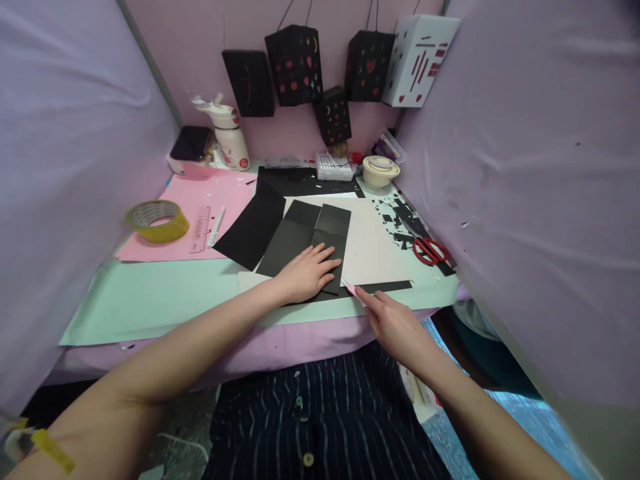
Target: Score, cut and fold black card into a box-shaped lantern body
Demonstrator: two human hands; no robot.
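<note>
Left hand [307, 270] lies flat, fingers spread, pinning folded black card [300, 233] to the white sheet [375, 250] at desk centre; right hand [395, 323] pinches a pink-handled craft knife [353, 290] beside its edge.

We see through one head camera, looking forward and down at the desk [150, 300] from close above our lap, with the pink back wall [200, 53] across the top.

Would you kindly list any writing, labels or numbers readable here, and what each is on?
None can be read.
Pink plastic ruler: markings too small.
White bottle: red label blurred.
Hanging black paper lanterns: cut-out hearts, moons and stars only.
White paper lantern: red bars and hearts, no letters.
</note>
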